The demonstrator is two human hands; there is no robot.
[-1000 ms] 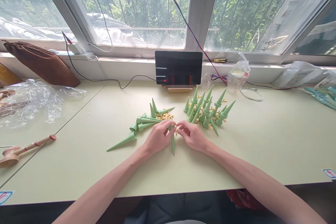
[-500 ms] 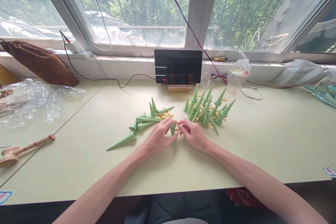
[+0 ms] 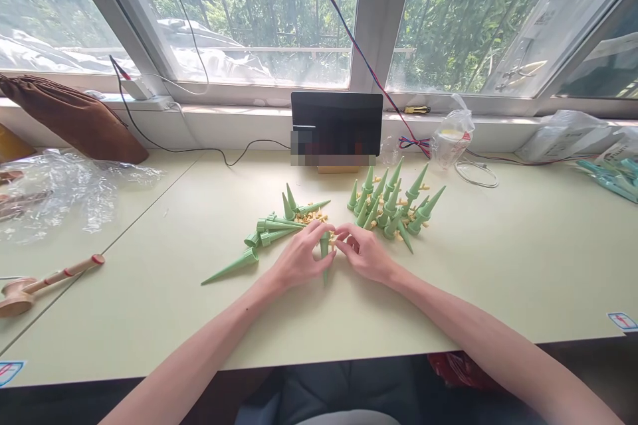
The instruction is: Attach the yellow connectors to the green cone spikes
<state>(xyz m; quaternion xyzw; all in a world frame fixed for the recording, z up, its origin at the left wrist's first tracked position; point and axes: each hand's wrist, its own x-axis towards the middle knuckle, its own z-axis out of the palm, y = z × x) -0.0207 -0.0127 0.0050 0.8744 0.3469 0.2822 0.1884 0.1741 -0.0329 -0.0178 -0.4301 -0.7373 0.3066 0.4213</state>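
My left hand [image 3: 299,255] is closed round a green cone-shaped spike [image 3: 325,254] held point-down near the table's middle. My right hand [image 3: 366,254] pinches at the spike's top, fingers pressed on a small yellow piece I can barely see. Left of my hands lies a pile of green spikes [image 3: 272,231] on their sides with several small yellow pieces [image 3: 312,216] among them. Behind my right hand a cluster of green spikes [image 3: 393,202] stands or leans with points up. One long spike [image 3: 232,267] lies apart at the left.
A dark tablet [image 3: 337,125] stands on a wooden stand at the back. A brown pouch [image 3: 74,119] and crumpled clear plastic [image 3: 54,189] lie at the left, with a wooden kendama [image 3: 40,282]. A plastic bag with a cup [image 3: 452,139] and cables sit at the right.
The spike in my left hand has turned more upright and my hands have drawn slightly closer together at its top. The piles have not moved.
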